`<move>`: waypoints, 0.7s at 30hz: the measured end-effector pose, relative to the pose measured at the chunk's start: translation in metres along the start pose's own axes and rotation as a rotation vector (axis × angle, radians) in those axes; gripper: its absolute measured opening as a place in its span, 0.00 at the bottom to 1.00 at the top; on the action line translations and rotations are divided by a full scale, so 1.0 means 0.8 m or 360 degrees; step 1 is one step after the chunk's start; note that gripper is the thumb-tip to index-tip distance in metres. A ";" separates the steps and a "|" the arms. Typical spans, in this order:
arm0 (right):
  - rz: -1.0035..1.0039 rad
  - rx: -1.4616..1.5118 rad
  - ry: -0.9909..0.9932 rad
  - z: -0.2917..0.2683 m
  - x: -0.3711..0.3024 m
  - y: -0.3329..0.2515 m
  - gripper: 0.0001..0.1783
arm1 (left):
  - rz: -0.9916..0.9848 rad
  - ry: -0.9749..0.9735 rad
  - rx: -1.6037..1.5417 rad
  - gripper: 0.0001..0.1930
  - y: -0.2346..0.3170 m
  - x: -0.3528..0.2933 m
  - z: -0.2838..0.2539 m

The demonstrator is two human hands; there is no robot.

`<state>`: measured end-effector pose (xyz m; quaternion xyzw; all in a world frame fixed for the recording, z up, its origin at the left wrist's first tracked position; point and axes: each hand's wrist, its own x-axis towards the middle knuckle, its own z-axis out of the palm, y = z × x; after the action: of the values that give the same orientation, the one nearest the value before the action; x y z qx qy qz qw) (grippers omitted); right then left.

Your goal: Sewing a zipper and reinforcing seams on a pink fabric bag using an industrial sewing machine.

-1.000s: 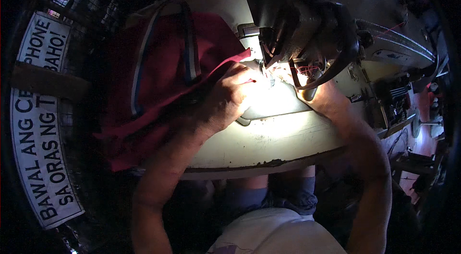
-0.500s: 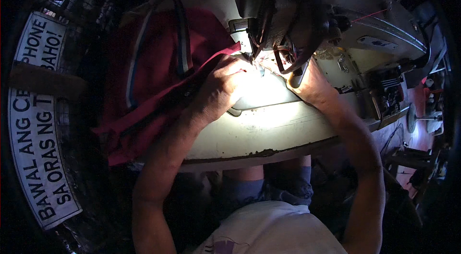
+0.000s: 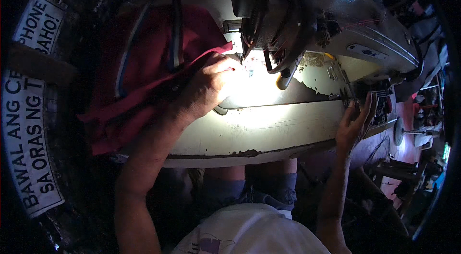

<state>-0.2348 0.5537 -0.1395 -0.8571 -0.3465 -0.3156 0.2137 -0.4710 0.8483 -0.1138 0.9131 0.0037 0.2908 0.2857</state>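
A dark red garment with striped trim lies spread over the left of the sewing machine table. My left hand is closed on its edge, just left of the needle area. Bright lamp light washes out its fingertips there. Above the lit bed hangs the sewing machine's dark head. My right hand is at the table's right end, beside a tray of small tools. Its fingers are apart and raised, and nothing shows in them.
The pale tabletop has a chipped front edge above my knees. A white sign stands at the far left, with a wooden bar across it. Beyond the right end are a fan and cluttered shelving.
My right hand has left the needle area and moved right to the tool tray at the table's end. The left hand stays by the needle with the cloth. The whole view has shifted slightly.
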 end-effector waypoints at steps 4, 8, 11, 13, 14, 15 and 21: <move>0.0061 0.0146 0.0038 0.004 -0.003 0.000 0.30 | -0.0072 0.0008 -0.0054 0.07 0.001 -0.001 0.001; 0.0032 0.0057 0.0063 0.001 -0.001 -0.005 0.33 | -0.0082 -0.0046 -0.0054 0.07 -0.001 -0.001 0.000; 0.0081 0.0102 0.0053 0.002 -0.002 -0.006 0.34 | -0.0046 -0.0005 -0.0017 0.07 -0.002 -0.001 0.001; 0.0145 0.0163 0.0025 0.004 -0.003 -0.005 0.33 | -0.0023 0.0029 -0.0018 0.07 -0.002 -0.001 0.001; 0.0103 0.0120 0.0036 0.004 -0.004 -0.004 0.33 | -0.0021 0.0006 -0.0011 0.07 -0.003 -0.001 0.002; 0.0060 0.0074 0.0044 0.004 -0.004 -0.003 0.33 | -0.0037 0.0013 -0.0016 0.07 -0.003 0.000 0.002; 0.0056 -0.0081 -0.0024 0.002 -0.007 0.007 0.27 | -0.0050 -0.0010 -0.0031 0.10 -0.005 -0.001 0.000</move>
<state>-0.2333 0.5486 -0.1455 -0.8706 -0.3249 -0.3138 0.1947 -0.4711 0.8515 -0.1167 0.9111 0.0141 0.2834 0.2990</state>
